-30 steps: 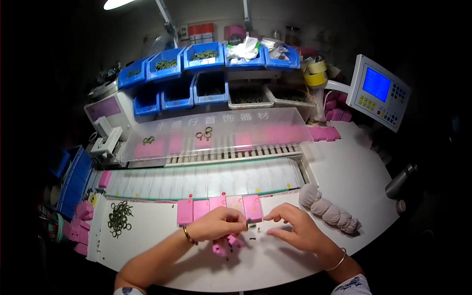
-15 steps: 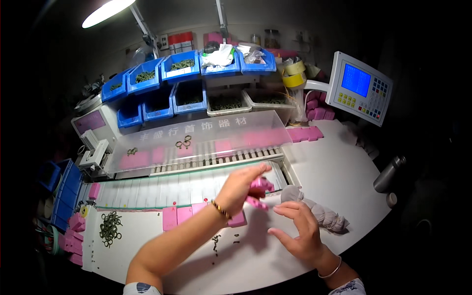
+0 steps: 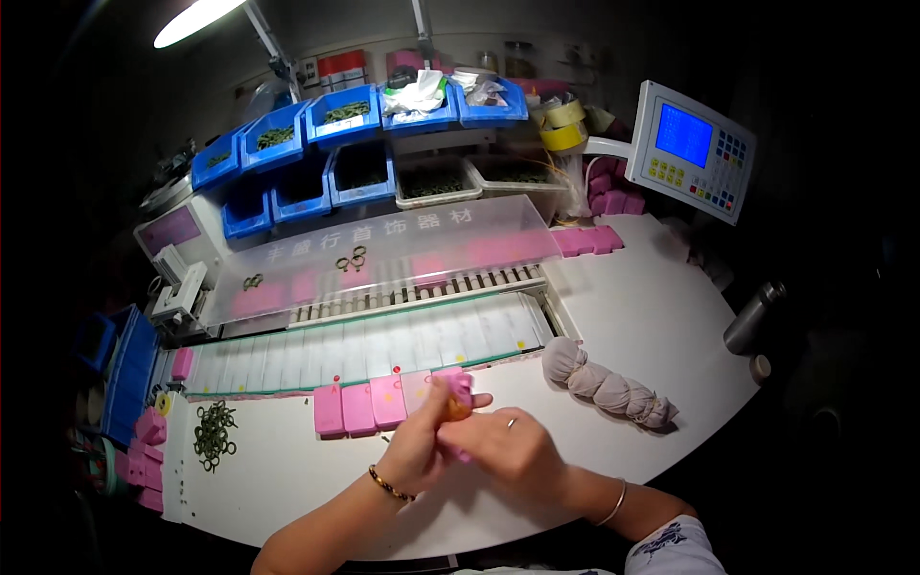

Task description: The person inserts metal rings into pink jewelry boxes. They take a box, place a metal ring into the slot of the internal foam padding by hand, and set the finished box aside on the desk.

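Note:
My left hand [image 3: 422,446] is closed around a pink rubber mould [image 3: 462,386], held up over the near middle of the white table. Pink shows above and below the fingers, with an orange patch between them. My right hand [image 3: 513,446], a ring on one finger, is curled against the mould and the left fingers. Its fingertips are hidden, so what they pinch cannot be made out. Just behind the hands lies a row of pink moulds [image 3: 358,410]. A pile of dark green ring-shaped pieces [image 3: 214,436] lies at the left.
A glass-topped strip [image 3: 364,350] and a clear slanted cover [image 3: 383,240] stand behind. Blue bins [image 3: 345,117] rise at the back. A control panel [image 3: 692,149] juts in at right. A knotted cloth bundle [image 3: 609,383] and a grey bottle [image 3: 755,318] are on the right.
Both hands have come together, and my right hand has gone from open to curled against the mould. My left hand has moved left and nearer with it. The view has shifted slightly.

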